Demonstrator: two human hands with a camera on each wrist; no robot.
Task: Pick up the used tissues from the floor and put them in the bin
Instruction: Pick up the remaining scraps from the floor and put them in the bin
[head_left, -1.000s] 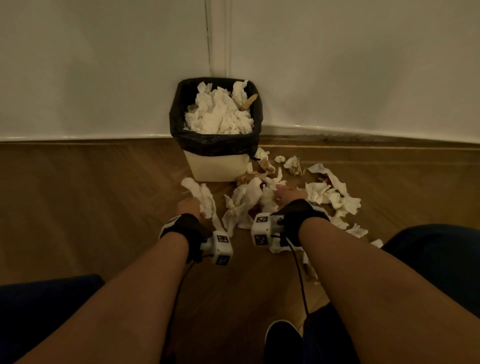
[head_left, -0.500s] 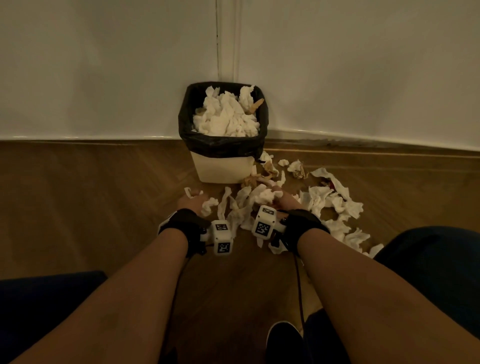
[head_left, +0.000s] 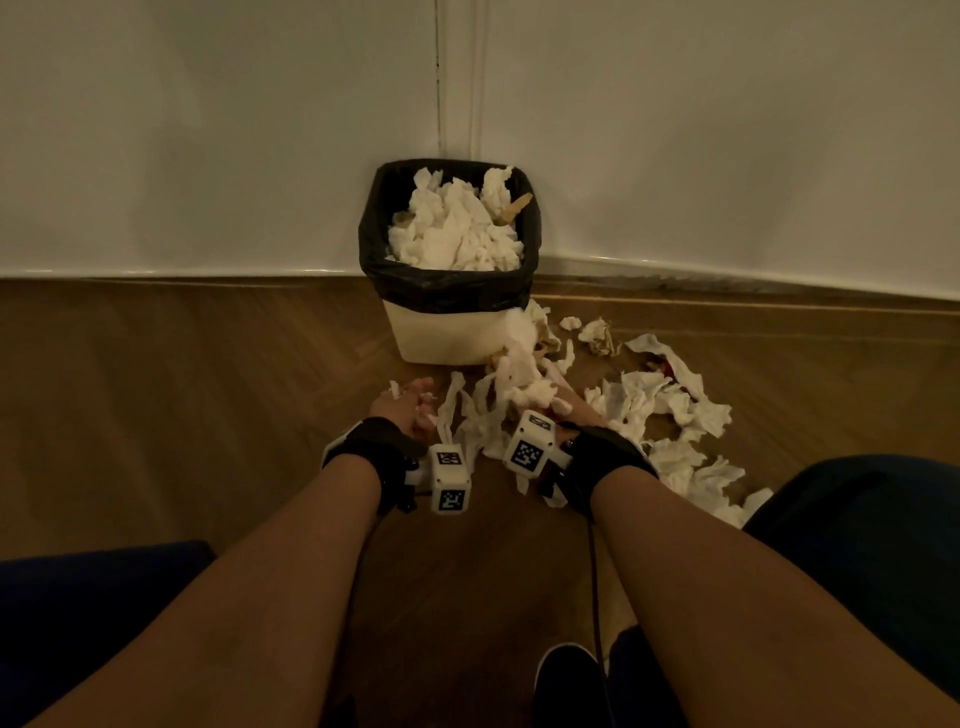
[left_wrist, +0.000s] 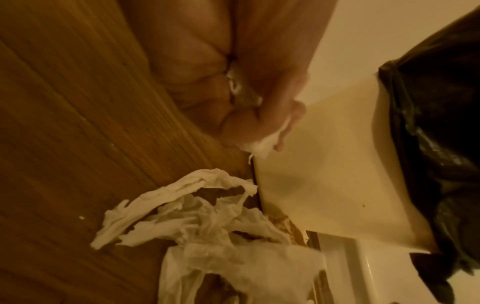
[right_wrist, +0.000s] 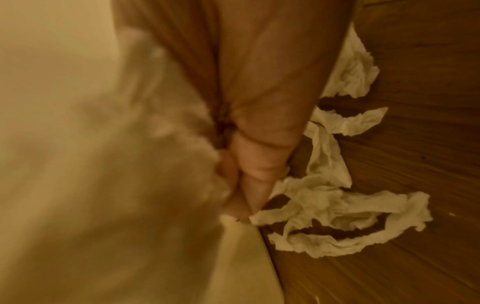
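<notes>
The bin (head_left: 451, 332) stands on the wood floor (head_left: 182, 395) against the white wall (head_left: 208, 130), at a vertical seam in the wall. It is cream, lined with a black bag (head_left: 374, 244) folded over the rim, and heaped with white tissues (head_left: 457, 234); a tan scrap (head_left: 514, 207) pokes up at the far right corner.

More tissues lie scattered on the floor (head_left: 670, 410), starting just beside the bin's front right corner and trailing right and nearer, toward the person's dark-clad right leg (head_left: 857, 545). A reddish bit shows among them, too small to make out.

The left hand (head_left: 408, 410) is low in front of the bin, clenched round a small wad (left_wrist: 262, 144); in the left wrist view the fingers (left_wrist: 205, 90) curl tight and white tissue peeks out between them and the thumb. Loose strips (left_wrist: 197, 216) lie on the floor beside it, reaching the bin's base.

The right hand (head_left: 563, 410) is just right of the left, grasping a big bunch (head_left: 524, 384) whose strips hang down toward the floor. In the right wrist view the curled fingers (right_wrist: 255, 170) close on a blurred pale mass (right_wrist: 103, 164) that fills the left half, with crumpled tissue (right_wrist: 330, 216) on the floor beyond.

Both wrists wear black straps (head_left: 376, 441) carrying white camera blocks (head_left: 450, 483) with black-and-white markers; a cable (head_left: 595, 597) runs back from the right one. A dark shoe (head_left: 569, 680) shows at the bottom edge
</notes>
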